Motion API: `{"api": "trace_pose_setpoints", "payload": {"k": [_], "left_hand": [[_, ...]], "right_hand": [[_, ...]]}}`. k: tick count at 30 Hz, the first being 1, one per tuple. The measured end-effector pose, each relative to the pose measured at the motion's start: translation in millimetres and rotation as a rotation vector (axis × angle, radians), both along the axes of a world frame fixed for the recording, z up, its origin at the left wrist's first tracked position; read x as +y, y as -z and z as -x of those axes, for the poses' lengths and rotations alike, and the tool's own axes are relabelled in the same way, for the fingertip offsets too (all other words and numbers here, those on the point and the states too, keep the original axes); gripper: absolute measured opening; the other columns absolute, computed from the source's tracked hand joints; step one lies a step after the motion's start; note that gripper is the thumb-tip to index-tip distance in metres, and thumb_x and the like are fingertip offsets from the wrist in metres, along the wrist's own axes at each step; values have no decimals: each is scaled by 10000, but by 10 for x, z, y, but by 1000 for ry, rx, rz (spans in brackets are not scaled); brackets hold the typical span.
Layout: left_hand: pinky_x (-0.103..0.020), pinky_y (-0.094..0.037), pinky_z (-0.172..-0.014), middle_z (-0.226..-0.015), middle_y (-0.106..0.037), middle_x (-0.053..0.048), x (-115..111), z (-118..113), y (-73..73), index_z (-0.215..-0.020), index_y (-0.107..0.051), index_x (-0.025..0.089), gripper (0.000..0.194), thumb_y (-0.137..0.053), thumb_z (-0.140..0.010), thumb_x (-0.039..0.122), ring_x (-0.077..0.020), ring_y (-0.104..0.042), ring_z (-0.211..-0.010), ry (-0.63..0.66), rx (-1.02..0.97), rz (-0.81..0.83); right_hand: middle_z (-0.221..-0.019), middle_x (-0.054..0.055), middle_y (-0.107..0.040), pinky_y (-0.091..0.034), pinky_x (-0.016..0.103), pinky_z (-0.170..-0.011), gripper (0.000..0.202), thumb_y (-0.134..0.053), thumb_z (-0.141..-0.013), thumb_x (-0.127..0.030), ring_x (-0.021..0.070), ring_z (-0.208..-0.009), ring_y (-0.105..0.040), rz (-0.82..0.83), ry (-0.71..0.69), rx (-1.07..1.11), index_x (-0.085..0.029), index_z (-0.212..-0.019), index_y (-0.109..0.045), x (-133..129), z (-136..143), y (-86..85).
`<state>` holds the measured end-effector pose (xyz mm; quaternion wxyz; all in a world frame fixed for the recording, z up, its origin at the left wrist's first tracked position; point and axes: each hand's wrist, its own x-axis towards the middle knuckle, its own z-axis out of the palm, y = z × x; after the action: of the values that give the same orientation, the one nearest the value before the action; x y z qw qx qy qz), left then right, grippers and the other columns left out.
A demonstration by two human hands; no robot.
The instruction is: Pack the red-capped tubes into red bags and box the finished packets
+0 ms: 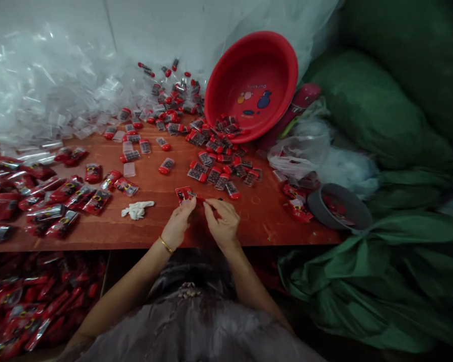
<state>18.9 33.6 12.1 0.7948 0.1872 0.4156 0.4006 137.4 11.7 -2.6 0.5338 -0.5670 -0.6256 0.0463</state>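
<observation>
My left hand (179, 223), with a gold bracelet at the wrist, is closed at the fingertips on a small red printed packet (182, 194) just above the table's front part. Close beside it, my right hand (224, 221) is pinched, its fingertips near something small and red that is mostly hidden. Beyond the hands lie several small clear cases with red caps (221, 181), filled with dark pieces. A crumpled white cloth or glove (137, 210) rests left of my left hand.
A red basin (251, 65) leans tilted behind the capped cases. Filled red packets (66, 193) cover the table's left side; clear plastic cases (41, 80) are heaped behind. A grey bowl (340, 207) and green sacks (377, 110) stand right. More packets (38, 301) lie below the table edge.
</observation>
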Motion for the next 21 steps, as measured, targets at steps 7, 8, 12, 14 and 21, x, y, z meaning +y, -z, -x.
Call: {"api": "trace_pose_setpoints", "payload": {"k": [7,8,12,14,21], "left_hand": [[-254,-478,-608,-643,-660,-21,65,173,-64,-694,-638,141,515,-754,-494,602,-127,-602,-571,22,135,-4],[-245,-469,-591,-635,-659,-16,75,177,-58,-688,-645,136,486,-801,-461,536,-118,-587,-550,-24,171,-43],[-232,-441,-601,-662,-678,-20,79,170,4,-722,-700,121,385,-802,-523,434,-109,-562,-576,-144,294,-285],[-230,-428,-611,-641,-675,-14,58,166,35,-722,-718,125,323,-765,-591,416,-114,-555,-584,-133,400,-422],[-221,-379,-530,-493,-611,4,-10,191,59,-547,-673,164,304,-636,-736,399,-115,-516,-488,-15,760,-693]], "right_hand": [[-834,-31,-733,-254,375,-994,146,-588,-834,-188,116,-760,-616,-243,-55,-540,-265,-928,-671,-112,-102,-14],[-853,-31,-731,-242,382,-1007,161,-585,-836,-190,120,-778,-616,-224,-79,-516,-275,-944,-669,-129,-97,-2],[-1069,57,-682,-371,368,-944,259,-492,-882,-288,171,-939,-610,77,-162,-44,-230,-1099,-622,-132,-53,71],[-1039,77,-678,-454,332,-839,319,-419,-905,-367,179,-913,-617,293,-255,293,-194,-1073,-627,-102,-15,102],[-564,-29,-531,-392,214,-540,305,-520,-824,-412,97,-532,-474,477,-283,498,-178,-633,-563,-79,156,130]]}}
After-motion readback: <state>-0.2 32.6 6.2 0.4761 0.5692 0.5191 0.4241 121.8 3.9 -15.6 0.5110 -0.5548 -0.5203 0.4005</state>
